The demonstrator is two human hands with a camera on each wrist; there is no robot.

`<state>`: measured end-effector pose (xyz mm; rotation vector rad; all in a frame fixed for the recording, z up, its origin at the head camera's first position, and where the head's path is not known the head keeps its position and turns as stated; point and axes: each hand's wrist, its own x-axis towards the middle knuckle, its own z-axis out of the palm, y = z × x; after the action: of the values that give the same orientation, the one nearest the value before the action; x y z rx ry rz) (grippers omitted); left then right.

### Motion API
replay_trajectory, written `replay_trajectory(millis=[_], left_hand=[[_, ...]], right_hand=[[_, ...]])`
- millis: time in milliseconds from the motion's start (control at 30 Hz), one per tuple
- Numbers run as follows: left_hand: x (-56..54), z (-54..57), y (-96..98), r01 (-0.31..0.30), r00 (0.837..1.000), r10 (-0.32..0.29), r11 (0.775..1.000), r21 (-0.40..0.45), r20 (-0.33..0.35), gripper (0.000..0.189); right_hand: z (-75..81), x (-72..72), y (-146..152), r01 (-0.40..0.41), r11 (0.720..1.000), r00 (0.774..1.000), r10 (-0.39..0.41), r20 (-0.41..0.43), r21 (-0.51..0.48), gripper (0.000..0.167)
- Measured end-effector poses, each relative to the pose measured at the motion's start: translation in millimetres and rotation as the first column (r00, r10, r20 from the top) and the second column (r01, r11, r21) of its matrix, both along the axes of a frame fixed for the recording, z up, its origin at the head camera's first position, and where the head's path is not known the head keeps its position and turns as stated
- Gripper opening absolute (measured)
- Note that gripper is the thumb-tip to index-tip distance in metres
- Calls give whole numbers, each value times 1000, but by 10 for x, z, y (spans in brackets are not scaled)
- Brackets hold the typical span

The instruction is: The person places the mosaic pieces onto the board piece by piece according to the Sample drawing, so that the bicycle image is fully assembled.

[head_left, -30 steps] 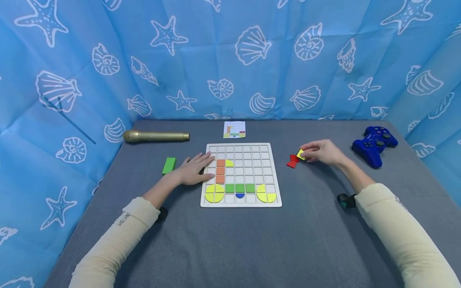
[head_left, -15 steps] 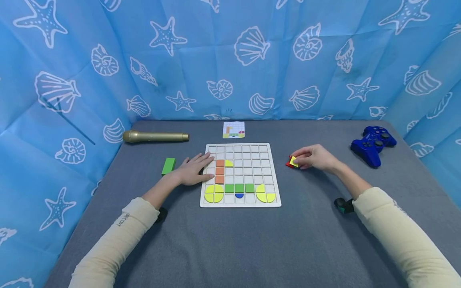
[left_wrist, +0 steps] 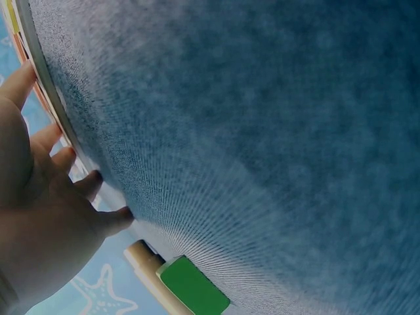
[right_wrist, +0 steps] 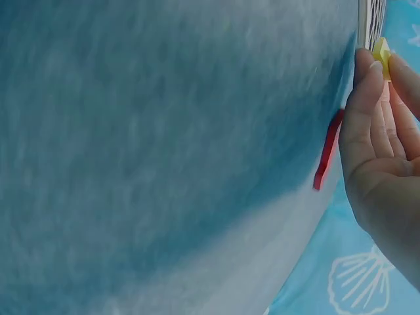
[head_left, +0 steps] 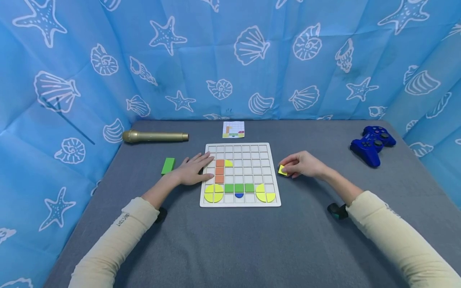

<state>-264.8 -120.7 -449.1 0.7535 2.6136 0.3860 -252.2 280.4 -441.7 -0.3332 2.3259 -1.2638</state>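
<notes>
My right hand (head_left: 303,164) pinches a small yellow tile (head_left: 282,170) between thumb and fingers, just off the right edge of the white grid board (head_left: 248,145). In the right wrist view, red tiles (right_wrist: 328,151) lie on the table beside this hand; in the head view the hand hides them. With fingers spread, my left hand (head_left: 192,170) rests on the board's left edge. Set in the board are orange squares (head_left: 219,171), green squares (head_left: 239,188), yellow quarter-circles (head_left: 214,193) and a blue half-circle (head_left: 239,195).
A green block (head_left: 168,166) lies left of the board, beside my left hand. Behind it is a gold microphone (head_left: 158,137). A printed pattern card (head_left: 233,129) lies beyond the board. At the far right sits a blue game controller (head_left: 373,145).
My right hand has carried the yellow tile leftward and nearer, past the red tiles to beside the board. My left hand stays in place on the board.
</notes>
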Motion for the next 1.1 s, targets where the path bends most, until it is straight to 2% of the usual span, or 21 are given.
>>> replay_trajectory(millis=[300, 600, 833, 1100], left_hand=[[-8, -15, -7, 1, 1000, -1, 1000, -5, 6, 72], [1, 4, 6, -6, 1000, 6, 1000, -16, 5, 73], [0, 0, 9, -3, 1000, 3, 1000, -14, 3, 73], [-17, -17, 7, -10, 1000, 10, 999, -32, 12, 73]], right_hand=[[12, 82, -200, -49, 999, 998, 50, 42, -16, 37], [15, 144, -341, -64, 998, 995, 64, 80, -2, 34], [36, 205, -405, -121, 993, 991, 121, 49, -1, 34], [27, 247, -453, -143, 990, 990, 143, 13, 17, 27]])
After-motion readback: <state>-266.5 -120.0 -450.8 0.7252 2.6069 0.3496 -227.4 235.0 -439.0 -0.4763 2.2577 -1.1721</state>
